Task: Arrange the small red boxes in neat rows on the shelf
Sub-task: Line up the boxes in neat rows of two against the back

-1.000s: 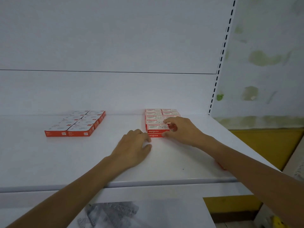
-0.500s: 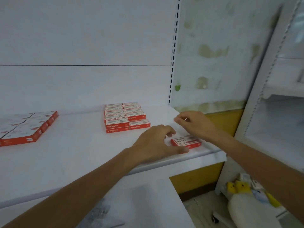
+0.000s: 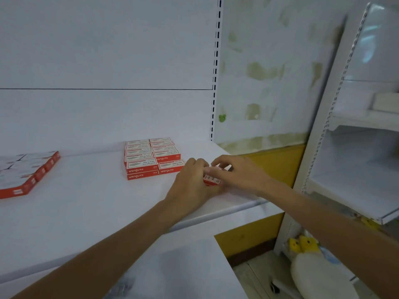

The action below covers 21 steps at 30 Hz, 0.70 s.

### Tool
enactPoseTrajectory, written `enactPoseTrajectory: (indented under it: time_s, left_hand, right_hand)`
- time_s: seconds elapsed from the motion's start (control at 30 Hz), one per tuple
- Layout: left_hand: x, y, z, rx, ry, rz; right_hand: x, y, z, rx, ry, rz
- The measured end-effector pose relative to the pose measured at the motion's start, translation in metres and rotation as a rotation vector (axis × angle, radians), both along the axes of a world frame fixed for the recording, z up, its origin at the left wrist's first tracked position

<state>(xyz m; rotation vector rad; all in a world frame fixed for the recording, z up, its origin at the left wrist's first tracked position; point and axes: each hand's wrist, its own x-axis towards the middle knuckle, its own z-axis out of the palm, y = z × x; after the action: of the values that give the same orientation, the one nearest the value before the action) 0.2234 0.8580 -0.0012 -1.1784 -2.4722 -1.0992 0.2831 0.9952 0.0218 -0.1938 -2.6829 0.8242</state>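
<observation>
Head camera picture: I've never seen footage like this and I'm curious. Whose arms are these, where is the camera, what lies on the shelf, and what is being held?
There is no machine here. A person wears a camera on the head, looking forward and down, so the two bare arms are their own. The left hand and right hand together hold one small red box near the right end of the white shelf. To its left sits a neat block of red boxes, partly stacked. Another group lies far left.

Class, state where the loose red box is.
Head view, right of centre: the loose red box is gripped between the left hand and right hand, just right of the box stack.
</observation>
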Motion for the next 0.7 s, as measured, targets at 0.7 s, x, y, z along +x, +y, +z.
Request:
enactPoseTrajectory:
  time_s: [0.7]
  left_hand:
    - [-0.024,-0.033,0.014,0.122,0.023,0.157]
  right_hand:
    - [-0.034,-0.024,0.015,-0.005,0.086,0.17]
